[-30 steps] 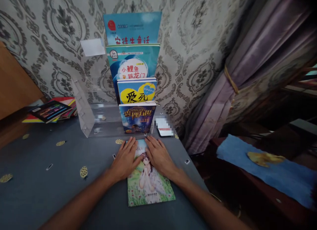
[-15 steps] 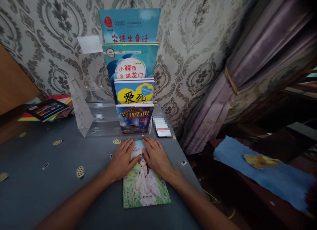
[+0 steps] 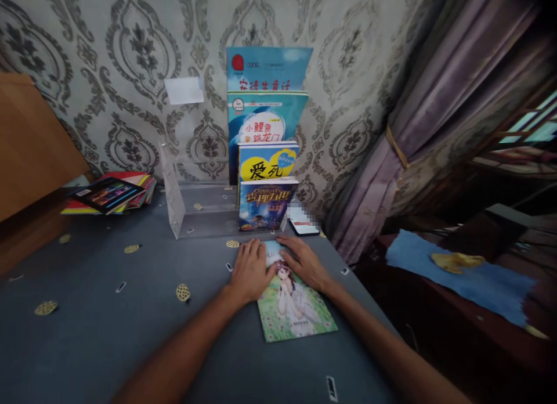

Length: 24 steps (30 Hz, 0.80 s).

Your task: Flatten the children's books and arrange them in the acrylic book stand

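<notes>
A paperback book [image 3: 296, 305] with a drawn girl in a flowery meadow on its cover lies flat on the grey tablecloth. On the upper left part of its cover rests my left hand [image 3: 252, 270], fingers stretched forward and thumb over the cover. My right hand [image 3: 307, 263] lies at the upper right edge, fingers extended flat and angled inward. Both hands are open, and they hide part of the title. Just beyond them stands a clear acrylic book rack [image 3: 174, 204]. Its right side bears a dark blue book [image 3: 265, 209], a yellow-and-blue book [image 3: 265, 160] and taller teal books [image 3: 270, 73] in rising tiers.
A phone [image 3: 303, 221] lies right of the rack. Several loose books and folders [image 3: 108, 194] are stacked at the far left. A white card [image 3: 184, 90] sticks up at the rack's back. Right of the table are a tied purple curtain [image 3: 378, 160] and a blue cloth [image 3: 404, 259].
The camera view has turned to the left, so the scene sits further right. Both hands remain on the girl-cover book, with no clear change in their hold.
</notes>
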### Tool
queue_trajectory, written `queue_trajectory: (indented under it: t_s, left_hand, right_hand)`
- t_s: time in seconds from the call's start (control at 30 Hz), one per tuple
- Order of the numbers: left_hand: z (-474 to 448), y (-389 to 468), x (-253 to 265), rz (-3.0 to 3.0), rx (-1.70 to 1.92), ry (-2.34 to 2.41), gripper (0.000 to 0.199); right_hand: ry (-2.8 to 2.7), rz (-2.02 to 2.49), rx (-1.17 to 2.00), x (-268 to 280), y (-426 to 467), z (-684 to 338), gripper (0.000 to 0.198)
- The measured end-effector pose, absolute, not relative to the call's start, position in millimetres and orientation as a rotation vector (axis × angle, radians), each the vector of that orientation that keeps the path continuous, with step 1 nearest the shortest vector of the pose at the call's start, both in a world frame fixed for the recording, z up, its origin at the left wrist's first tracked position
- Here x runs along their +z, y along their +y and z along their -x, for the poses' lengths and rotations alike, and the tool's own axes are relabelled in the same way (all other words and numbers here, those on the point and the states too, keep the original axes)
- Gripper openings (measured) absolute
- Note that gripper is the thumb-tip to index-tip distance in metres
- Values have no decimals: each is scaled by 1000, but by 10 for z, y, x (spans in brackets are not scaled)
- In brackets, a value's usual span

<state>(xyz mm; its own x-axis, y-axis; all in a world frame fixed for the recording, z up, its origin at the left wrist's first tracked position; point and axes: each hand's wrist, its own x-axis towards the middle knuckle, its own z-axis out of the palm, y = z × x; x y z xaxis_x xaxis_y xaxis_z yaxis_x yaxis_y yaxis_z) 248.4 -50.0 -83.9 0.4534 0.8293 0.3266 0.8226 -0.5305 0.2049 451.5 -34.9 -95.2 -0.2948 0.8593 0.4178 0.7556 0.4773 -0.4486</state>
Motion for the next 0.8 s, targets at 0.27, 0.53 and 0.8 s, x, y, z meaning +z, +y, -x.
queue_trajectory:
  t_s: [0.27,0.53,0.8]
  left_hand:
    - [-2442,-507,-770,-2606,557,1450,57]
    - [-2408,-533,-733,-2595,521,1435,55]
    - [-2369,-501,-749,-2660,415,1437,51]
  right_hand:
    - [-2074,1366,248,-927,-360,-4509,41]
    - [-2077,1426,250,-890,-389,-4470,39]
    - [-2099,1379,243,-976,-350,-4517,42]
